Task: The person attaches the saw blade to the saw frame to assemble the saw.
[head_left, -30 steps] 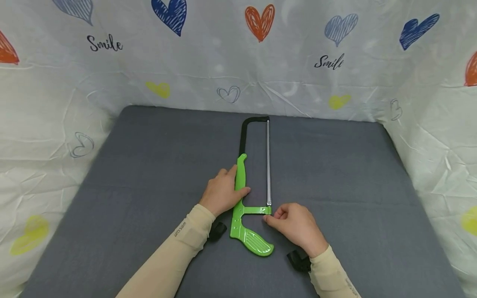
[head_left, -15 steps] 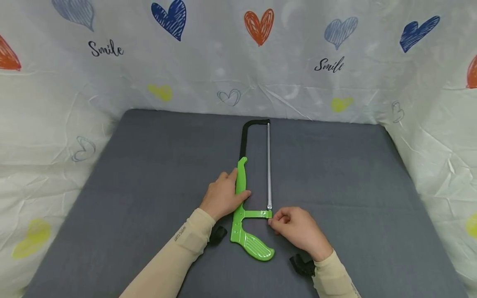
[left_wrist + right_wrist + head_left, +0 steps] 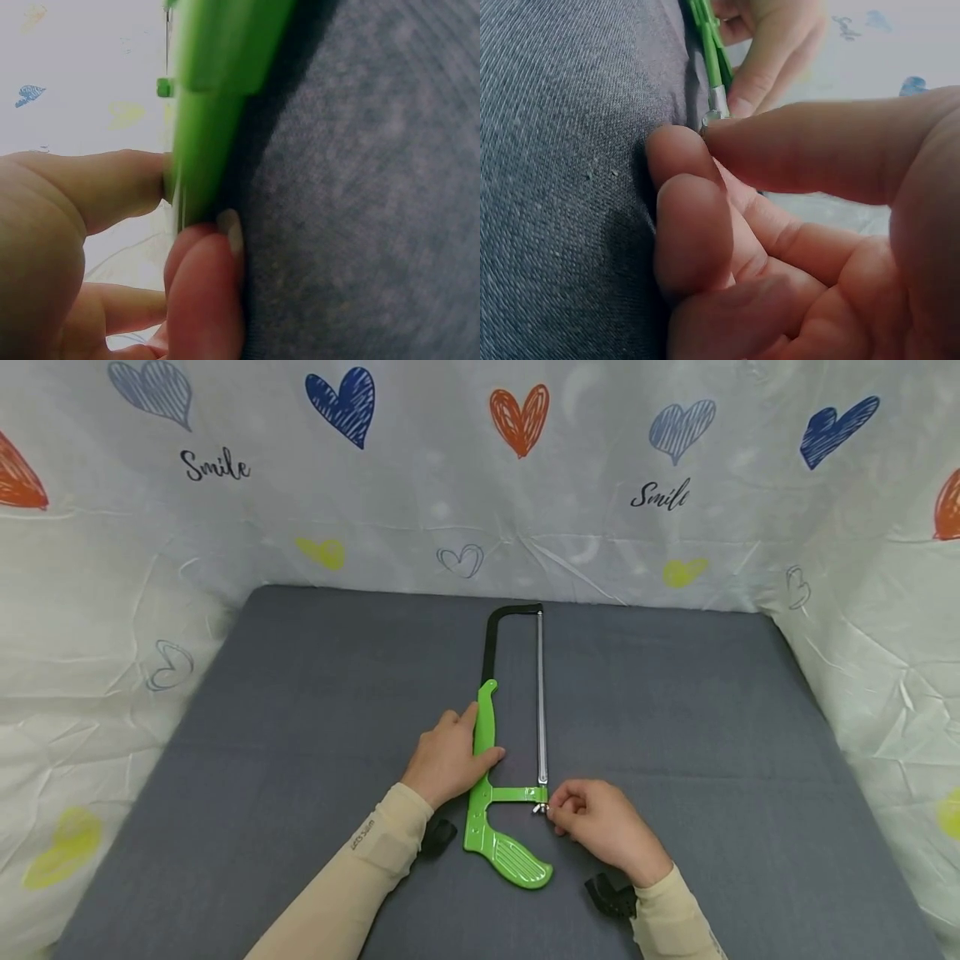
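A hacksaw (image 3: 517, 862) with a green handle and black front frame lies flat, its silver blade holder (image 3: 542, 702) along the right side. My left hand (image 3: 446, 756) grips the green upper frame, thumb across the top. In the left wrist view, thumb and fingertips (image 3: 202, 292) pinch the green frame (image 3: 214, 142) from both sides. A small silver wing nut (image 3: 540, 808) sits below the end of the green crossbar. At its right edge, my right hand (image 3: 603, 822) pinches with thumb and forefinger, the other fingers curled; in the right wrist view, the metal tip (image 3: 714, 120) meets the thumb.
A dark grey cloth (image 3: 360, 677) covers the table under the saw. Behind it and at both sides hangs a white curtain (image 3: 585, 527) printed with hearts and lettering. Black wrist straps (image 3: 611, 895) hang beneath both forearms.
My right fingertips have shifted slightly right from under the crossbar, and the wing nut has come into view. The left hand keeps its grip on the saw. The head view has tilted slightly.
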Tool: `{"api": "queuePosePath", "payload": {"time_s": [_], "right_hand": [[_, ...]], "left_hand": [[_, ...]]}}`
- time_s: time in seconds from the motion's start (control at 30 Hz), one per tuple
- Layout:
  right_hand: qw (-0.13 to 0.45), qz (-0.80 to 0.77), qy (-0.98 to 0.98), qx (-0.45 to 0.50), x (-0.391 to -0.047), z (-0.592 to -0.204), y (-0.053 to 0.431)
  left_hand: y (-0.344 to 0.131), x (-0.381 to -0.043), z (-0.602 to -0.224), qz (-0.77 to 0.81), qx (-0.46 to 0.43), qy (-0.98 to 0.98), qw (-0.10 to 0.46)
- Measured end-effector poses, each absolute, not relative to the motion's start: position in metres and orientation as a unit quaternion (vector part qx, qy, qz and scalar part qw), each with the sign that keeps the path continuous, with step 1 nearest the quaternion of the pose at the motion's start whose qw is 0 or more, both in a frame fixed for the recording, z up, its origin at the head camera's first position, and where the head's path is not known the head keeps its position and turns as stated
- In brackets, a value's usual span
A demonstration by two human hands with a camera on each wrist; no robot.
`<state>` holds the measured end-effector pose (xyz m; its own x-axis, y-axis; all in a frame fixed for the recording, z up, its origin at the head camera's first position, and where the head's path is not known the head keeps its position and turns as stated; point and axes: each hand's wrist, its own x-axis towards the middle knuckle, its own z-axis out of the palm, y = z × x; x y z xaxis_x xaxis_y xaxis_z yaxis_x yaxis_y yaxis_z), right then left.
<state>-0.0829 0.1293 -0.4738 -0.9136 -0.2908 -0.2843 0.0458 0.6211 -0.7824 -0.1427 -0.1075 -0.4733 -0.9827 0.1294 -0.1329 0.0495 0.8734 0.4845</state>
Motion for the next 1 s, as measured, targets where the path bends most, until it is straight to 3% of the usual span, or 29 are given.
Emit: {"api": "queuePosePath", "payload": {"time_s": [0.43, 0.67, 1.0], "right_hand": [[0.171, -0.356, 0.918, -0.017, -0.081, -0.465, 0.115], [0.141, -0.333, 0.932, -0.019, -0.081, -0.467, 0.108], [0.146, -0.348, 0.925, -0.033, -0.083, -0.472, 0.112]], "left_hand": [[-0.108, -0.143, -0.474, 0.248, 0.053, 0.965, 0.074], [-0.107, -0.142, -0.475, 0.243, 0.055, 0.966, 0.072], [-0.107, -0.142, -0.475, 0.236, 0.06, 0.967, 0.069]]}}
